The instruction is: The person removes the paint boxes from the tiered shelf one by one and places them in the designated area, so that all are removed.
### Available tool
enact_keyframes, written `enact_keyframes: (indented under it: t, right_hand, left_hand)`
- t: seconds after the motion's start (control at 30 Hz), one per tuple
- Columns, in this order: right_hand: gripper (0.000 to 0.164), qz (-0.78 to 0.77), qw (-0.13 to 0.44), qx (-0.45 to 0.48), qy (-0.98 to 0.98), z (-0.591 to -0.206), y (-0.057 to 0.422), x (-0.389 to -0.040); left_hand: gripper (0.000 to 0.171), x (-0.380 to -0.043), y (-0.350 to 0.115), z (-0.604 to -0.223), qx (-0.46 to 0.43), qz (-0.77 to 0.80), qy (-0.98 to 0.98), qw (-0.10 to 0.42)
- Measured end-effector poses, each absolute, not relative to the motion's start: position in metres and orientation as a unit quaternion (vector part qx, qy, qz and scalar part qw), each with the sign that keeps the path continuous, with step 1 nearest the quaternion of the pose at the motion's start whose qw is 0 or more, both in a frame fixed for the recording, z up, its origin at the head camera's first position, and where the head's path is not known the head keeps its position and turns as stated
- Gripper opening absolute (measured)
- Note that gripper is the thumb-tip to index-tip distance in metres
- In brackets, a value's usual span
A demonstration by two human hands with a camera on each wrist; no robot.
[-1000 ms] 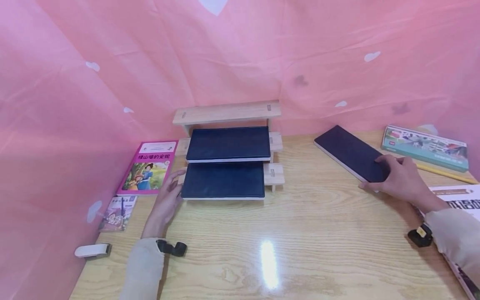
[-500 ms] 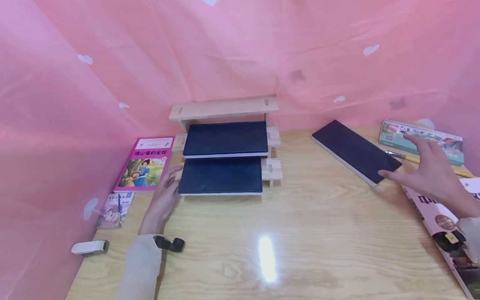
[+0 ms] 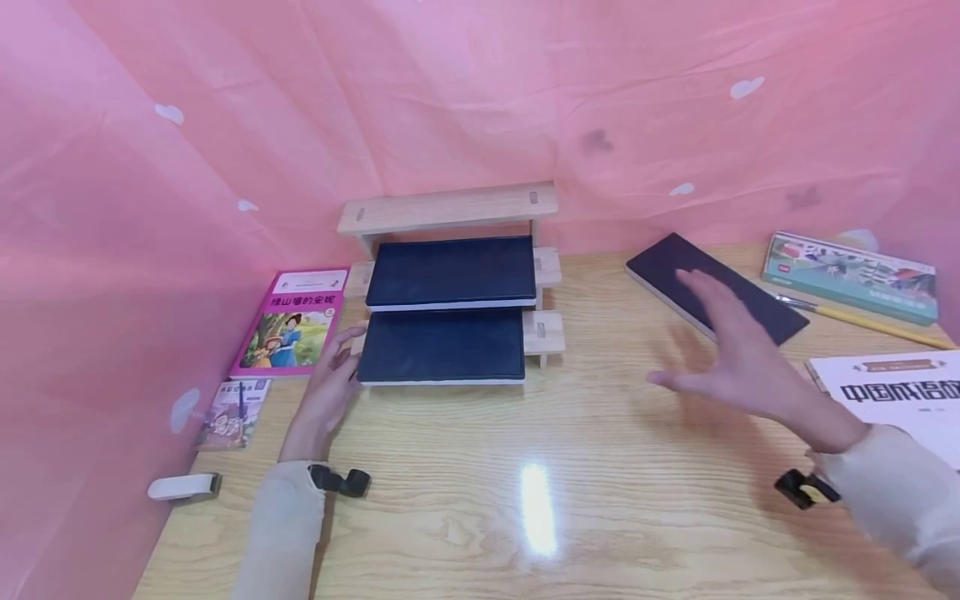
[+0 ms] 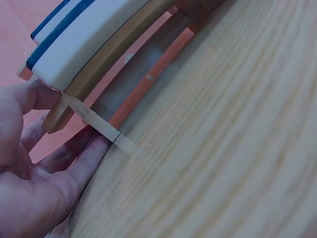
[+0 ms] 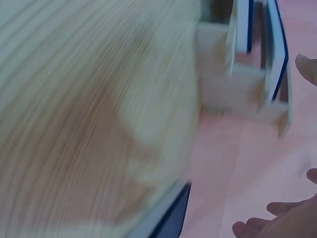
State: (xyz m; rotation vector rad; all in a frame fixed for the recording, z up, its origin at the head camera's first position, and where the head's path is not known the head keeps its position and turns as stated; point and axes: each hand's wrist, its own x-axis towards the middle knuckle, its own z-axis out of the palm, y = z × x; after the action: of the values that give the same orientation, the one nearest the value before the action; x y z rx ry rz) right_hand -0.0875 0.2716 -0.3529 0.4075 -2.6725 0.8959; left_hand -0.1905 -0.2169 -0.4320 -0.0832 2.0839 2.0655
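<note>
A pale wooden tiered shelf (image 3: 450,208) stands at the back of the table. On its two lower tiers lie flat boxes with dark blue tops and white sides, an upper one (image 3: 452,272) and a lower one (image 3: 442,346). My left hand (image 3: 330,396) holds the left end of the lowest tier. In the left wrist view, one digit meets the box corner and others lie by the shelf's leg (image 4: 96,119). My right hand (image 3: 738,358) hovers over the table with fingers spread, holding nothing. Behind it lies a third dark flat box (image 3: 660,262), partly hidden by the fingers.
At the left lie a pink-bordered storybook (image 3: 292,321), a small booklet (image 3: 232,414) and a white stapler-like object (image 3: 183,486). On the right are a green patterned box (image 3: 847,275), a yellow-handled paintbrush (image 3: 862,317) and a white-covered book (image 3: 892,392).
My right hand has let go of the third flat box, drawn back, then swung left in front of it with fingers spread. The left hand has stayed at the shelf's end.
</note>
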Motion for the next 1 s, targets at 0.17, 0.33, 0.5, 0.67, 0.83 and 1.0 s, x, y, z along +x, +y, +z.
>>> enact_keyframes:
  t: [0.17,0.33,0.5,0.67,0.83,1.0]
  right_hand:
    - [0.116,0.320,0.139,0.187,-0.918,-0.358,0.235,-0.102]
    - [0.112,0.332,0.115,0.207,-0.913,-0.359,0.203,-0.116]
    - [0.113,0.342,0.111,0.226,-0.905,-0.348,0.172,-0.135]
    - [0.112,0.335,0.122,0.269,-0.895,-0.331,0.150,-0.157]
    - [0.108,0.315,0.126,0.288,-0.896,-0.322,0.135,-0.176]
    - [0.101,0.281,0.123,0.295,-0.905,-0.324,0.126,-0.187]
  left_hand:
    - [0.037,-0.190,-0.218,-0.433,-0.028,0.704,0.702,0.103]
    - [0.037,-0.191,-0.218,-0.432,-0.023,0.705,0.701,0.101]
    - [0.037,-0.192,-0.218,-0.432,-0.029,0.711,0.695,0.104]
    - [0.038,-0.192,-0.219,-0.431,-0.033,0.702,0.703,0.105]
    - [0.037,-0.193,-0.218,-0.431,-0.024,0.713,0.693,0.101]
    - [0.039,-0.192,-0.217,-0.431,-0.024,0.706,0.700,0.099]
